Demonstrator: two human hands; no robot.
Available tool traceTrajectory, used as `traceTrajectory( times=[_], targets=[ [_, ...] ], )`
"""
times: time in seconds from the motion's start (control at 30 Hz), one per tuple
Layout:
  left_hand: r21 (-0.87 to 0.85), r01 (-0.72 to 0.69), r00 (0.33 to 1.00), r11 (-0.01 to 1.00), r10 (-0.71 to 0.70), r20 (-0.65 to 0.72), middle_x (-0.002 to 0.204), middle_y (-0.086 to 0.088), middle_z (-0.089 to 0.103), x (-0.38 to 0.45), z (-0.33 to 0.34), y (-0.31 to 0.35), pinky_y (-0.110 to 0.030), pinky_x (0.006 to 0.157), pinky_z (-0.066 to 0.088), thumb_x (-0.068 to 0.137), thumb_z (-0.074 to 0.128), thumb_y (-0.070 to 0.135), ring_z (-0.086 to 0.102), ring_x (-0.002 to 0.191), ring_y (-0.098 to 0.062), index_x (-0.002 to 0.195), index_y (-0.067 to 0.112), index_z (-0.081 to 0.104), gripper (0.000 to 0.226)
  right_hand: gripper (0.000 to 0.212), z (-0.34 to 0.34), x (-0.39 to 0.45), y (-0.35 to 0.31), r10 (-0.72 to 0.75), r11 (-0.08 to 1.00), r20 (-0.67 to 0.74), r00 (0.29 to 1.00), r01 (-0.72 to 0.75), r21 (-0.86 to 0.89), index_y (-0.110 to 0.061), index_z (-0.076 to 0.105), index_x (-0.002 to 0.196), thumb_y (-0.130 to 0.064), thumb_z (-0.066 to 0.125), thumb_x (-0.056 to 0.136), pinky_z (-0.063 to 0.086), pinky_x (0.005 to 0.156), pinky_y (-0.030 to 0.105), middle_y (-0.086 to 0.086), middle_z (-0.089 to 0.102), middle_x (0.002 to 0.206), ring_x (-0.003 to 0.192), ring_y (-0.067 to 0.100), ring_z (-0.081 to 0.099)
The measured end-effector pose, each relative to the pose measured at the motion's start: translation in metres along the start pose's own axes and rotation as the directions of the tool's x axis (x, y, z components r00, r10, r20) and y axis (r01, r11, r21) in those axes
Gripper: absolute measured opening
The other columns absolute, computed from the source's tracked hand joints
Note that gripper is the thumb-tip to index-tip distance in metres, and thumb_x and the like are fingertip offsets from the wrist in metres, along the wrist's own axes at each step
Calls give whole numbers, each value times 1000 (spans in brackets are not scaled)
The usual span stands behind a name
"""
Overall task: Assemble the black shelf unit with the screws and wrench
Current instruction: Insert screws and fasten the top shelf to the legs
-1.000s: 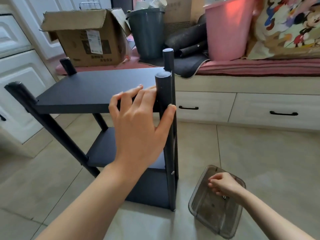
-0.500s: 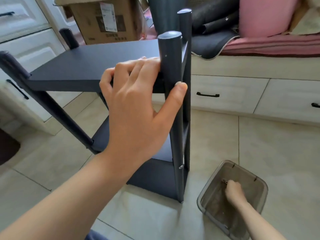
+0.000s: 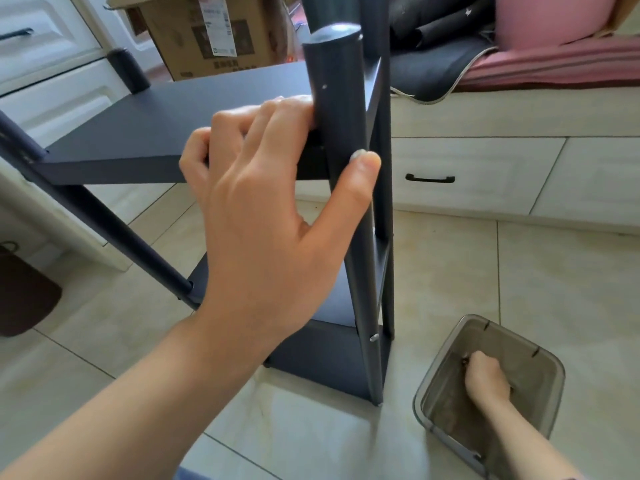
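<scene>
Left hand (image 3: 263, 216): my fingers and thumb clamp top shelf (image 3: 194, 109) against post (image 3: 341, 140), steadying the joint.
Right hand (image 3: 486, 377): digging in plastic tub (image 3: 547, 393), presumably for a screw; finger state hidden.

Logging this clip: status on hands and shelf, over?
Left hand grips the near post and top board. Right hand down in the clear bin, grasp unclear. Shelf unit upright. Nothing in the way.

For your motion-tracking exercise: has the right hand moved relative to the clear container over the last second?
Yes. The right hand has gone from the clear plastic container's near rim down into its interior.
</scene>
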State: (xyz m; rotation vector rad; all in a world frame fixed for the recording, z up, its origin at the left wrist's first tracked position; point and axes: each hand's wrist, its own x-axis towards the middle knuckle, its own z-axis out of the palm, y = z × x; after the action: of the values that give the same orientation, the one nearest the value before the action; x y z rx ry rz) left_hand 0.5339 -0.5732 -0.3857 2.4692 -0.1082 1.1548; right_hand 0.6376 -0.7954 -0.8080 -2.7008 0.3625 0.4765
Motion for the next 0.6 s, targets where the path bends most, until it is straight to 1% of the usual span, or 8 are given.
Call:
traceTrajectory(
  times=[0.07,0.17,0.27,0.33,0.4,0.5,0.6],
  targets=[
    [-5,4,1000,1000,-4,6,91,30,44,0,-1,1,-19,103,18,94,47,45,38,105,2,107,24,63,29,22,1,2,2,-16,1000,13,1000,16,6,-7,56,91,-4,36,98,46,74,36,22,65,111,100,36,63],
    [0,6,1000,1000,-6,9,93,29,46,1,-2,2,-18,103,17,94,47,45,39,106,0,110,24,63,31,18,4,3,8,-65,997,23,998,65,31,-10,50,87,-9,39,101,48,78,38,21,65,111,98,34,61],
    [3,4,1000,1000,-4,13,92,29,47,1,-3,2,-17,103,17,94,47,45,40,105,0,111,25,64,31,21,5,7,14,-95,993,56,994,90,78,-6,54,90,-11,38,102,48,83,39,22,63,112,96,33,59],
    [-2,4,1000,1000,-4,13,91,29,47,0,-3,2,-18,103,18,94,47,45,39,104,0,111,25,63,31,19,5,10,18,-144,989,97,985,139,54,-6,54,94,-14,39,103,49,84,38,20,63,112,99,33,60],
    [-6,6,1000,1000,-6,14,91,29,46,0,-3,2,-19,103,18,94,47,44,39,104,0,109,26,62,28,15,1,14,25,-206,979,152,967,205,19,-10,55,96,-18,45,102,47,82,35,16,64,112,102,31,61],
    [8,5,1000,1000,-5,15,91,30,45,1,-3,2,-17,103,17,94,47,45,41,105,-1,107,26,61,27,11,-7,22,40,-291,954,226,930,300,-4,-16,63,103,-20,54,99,48,86,34,9,65,115,104,24,61],
    [3,4,1000,1000,-4,14,91,30,45,1,-2,2,-15,103,16,94,48,44,40,105,0,108,25,62,28,11,-14,26,50,-311,943,233,921,330,-48,-16,63,104,-23,60,96,47,86,30,7,66,114,105,23,62]
  ],
)
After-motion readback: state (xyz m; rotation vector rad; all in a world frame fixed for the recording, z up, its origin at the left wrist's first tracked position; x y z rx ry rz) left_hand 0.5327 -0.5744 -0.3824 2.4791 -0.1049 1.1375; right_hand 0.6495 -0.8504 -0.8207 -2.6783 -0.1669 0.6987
